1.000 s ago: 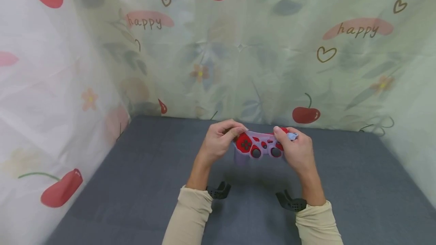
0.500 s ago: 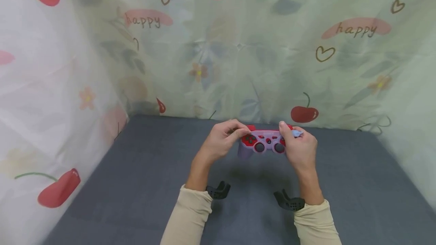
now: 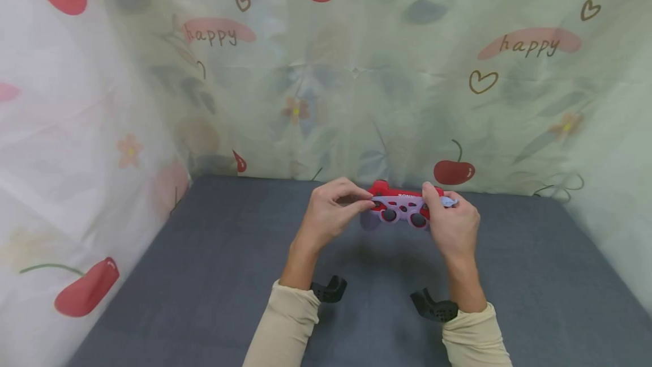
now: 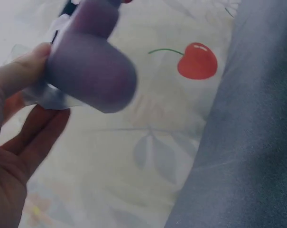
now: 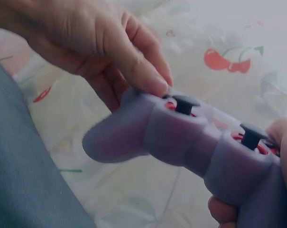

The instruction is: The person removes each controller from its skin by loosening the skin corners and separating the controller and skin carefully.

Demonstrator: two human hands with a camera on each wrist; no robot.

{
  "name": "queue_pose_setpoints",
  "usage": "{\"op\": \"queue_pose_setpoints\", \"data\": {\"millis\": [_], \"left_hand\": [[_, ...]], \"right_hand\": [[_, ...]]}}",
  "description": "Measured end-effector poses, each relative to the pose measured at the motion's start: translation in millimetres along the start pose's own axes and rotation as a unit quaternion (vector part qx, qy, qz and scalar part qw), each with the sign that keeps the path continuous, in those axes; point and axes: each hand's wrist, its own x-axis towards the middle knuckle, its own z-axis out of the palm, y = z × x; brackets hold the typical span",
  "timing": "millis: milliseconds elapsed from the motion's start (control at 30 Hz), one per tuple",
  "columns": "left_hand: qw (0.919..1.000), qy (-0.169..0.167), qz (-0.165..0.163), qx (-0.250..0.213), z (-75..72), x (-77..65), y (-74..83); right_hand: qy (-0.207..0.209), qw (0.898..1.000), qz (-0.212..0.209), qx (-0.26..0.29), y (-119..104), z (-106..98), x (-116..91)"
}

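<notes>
The red controller (image 3: 392, 192), partly covered by a translucent purple sleeve (image 5: 176, 137), is up in the air over the grey table (image 3: 229, 276), right between the person's two hands. I can see the left hand (image 3: 330, 207) pinching the sleeve's edge at the controller's left end with thumb and fingertips. Over at the other end, the right hand (image 3: 453, 218) has a fuller hold, thumb laid along the front, fingers tucked behind and beneath.
</notes>
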Motion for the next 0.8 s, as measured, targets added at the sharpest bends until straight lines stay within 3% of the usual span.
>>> {"op": "queue_pose_setpoints", "data": {"millis": [133, 267, 433, 633, 800], "left_hand": [[0.9980, 0.039, 0.049, -0.008, 4.4, 0.4, -2.4], [0.9970, 0.045, 0.056, -0.027, 6.7, 0.8, -3.2], [0.9985, 0.021, 0.016, -0.048, 4.2, 0.9, -1.4], [0.9953, -0.061, -0.072, -0.022, 7.4, 2.5, 5.1], [0.9910, -0.099, -0.090, -0.007, 15.4, 2.2, 9.4]], "right_hand": [[0.003, 1.000, 0.010, 0.013, -4, -1, -2], [0.002, 1.000, 0.012, 0.018, -6, -4, -4], [-0.002, 0.999, 0.022, 0.027, -6, -9, -5], [-0.014, 0.999, 0.029, 0.027, -7, -14, -4], [-0.043, 0.998, 0.026, 0.023, -10, -11, -6]]}}
